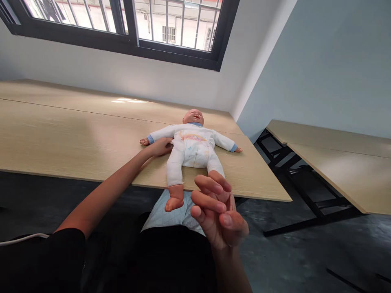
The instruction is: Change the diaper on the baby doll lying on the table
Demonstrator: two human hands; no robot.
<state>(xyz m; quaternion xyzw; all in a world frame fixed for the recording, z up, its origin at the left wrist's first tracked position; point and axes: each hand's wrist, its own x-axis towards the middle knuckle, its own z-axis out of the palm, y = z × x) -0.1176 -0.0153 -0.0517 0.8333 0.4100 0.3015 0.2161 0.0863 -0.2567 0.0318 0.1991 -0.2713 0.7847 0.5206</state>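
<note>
A baby doll [219, 136] in white clothes with blue cuffs and collar lies face up on the wooden table, its feet toward me. Around its hips is a white diaper [195, 156] with a coloured print on the front. My left hand [161, 147] is at the doll's hip on the left of the picture, its fingers closed at the diaper's side edge; the fingertips are partly hidden. In front of the doll's other leg, my right hand [218, 211] is raised, palm up, fingers loosely bent and apart, with nothing visible in it. It hides that leg's foot.
The light wooden table [61, 134] reaches along the wall under a barred window [180, 24]. To the right stands another table [342, 162] on black metal legs, across a gap. A white cable [24, 239] runs by my left sleeve.
</note>
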